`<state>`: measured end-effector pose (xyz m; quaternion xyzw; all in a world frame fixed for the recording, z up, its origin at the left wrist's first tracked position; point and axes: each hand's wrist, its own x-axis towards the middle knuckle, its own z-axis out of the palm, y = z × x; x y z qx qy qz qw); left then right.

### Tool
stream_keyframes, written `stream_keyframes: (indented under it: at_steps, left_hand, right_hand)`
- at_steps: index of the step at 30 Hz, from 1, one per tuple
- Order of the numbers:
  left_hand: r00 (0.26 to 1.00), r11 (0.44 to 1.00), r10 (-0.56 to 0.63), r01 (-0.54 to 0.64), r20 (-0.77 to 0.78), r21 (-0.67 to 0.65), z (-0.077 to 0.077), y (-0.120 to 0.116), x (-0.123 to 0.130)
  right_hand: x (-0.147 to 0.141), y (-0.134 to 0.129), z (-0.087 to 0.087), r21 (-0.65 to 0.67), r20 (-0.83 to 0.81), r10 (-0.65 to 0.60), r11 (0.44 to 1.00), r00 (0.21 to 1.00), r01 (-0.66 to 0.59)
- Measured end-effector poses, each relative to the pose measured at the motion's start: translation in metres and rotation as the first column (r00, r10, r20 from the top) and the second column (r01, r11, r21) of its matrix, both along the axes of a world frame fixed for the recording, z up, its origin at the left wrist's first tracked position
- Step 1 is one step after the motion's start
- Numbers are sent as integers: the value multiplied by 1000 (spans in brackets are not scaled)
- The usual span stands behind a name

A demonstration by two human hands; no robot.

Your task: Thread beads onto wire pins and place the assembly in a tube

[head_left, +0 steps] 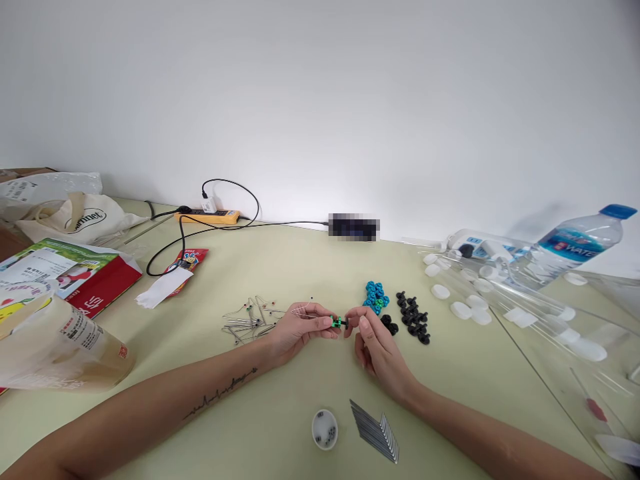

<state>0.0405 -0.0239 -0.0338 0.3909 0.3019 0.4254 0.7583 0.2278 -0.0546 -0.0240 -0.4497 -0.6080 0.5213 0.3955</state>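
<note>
Near the middle of the table, my left hand (300,325) pinches a small green piece (337,322) and also has a thin wire piece between its fingers. A black part (345,323) sticks out of the green piece toward the right. My right hand (374,337) has its thumb and index finger closed at the end of that black part. Blue pieces (371,293) with a green one among them lie just beyond my right hand, beside black pieces (413,317). Thin metal wires (250,320) lie left of my left hand.
A small white cup (325,430) and a row of metal rods (375,430) lie at the front. Left are a drink cup (75,347), a red-green box (100,280) and a power strip (215,217). Right are clear tubes, white caps (460,310) and a water bottle (575,243).
</note>
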Motion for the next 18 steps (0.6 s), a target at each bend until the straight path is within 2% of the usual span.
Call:
stream_keyframes:
  at_steps: [7, 12, 18]
  left_hand:
    - [1000, 1000, 9, -9, -6, -2, -1, 0, 0]
    - [1000, 1000, 10, -10, -2, 2, 0, 0, 0]
    - [999, 1000, -13, 14, -38, 18, 1, 0, 0]
  right_hand:
    - [1, 0, -2, -10, 42, 41, 999, 998, -41]
    - [0, 0, -1, 11, -4, 19, 1000, 1000, -19]
    - [0, 1, -4, -23, 79, 33, 999, 996, -31]
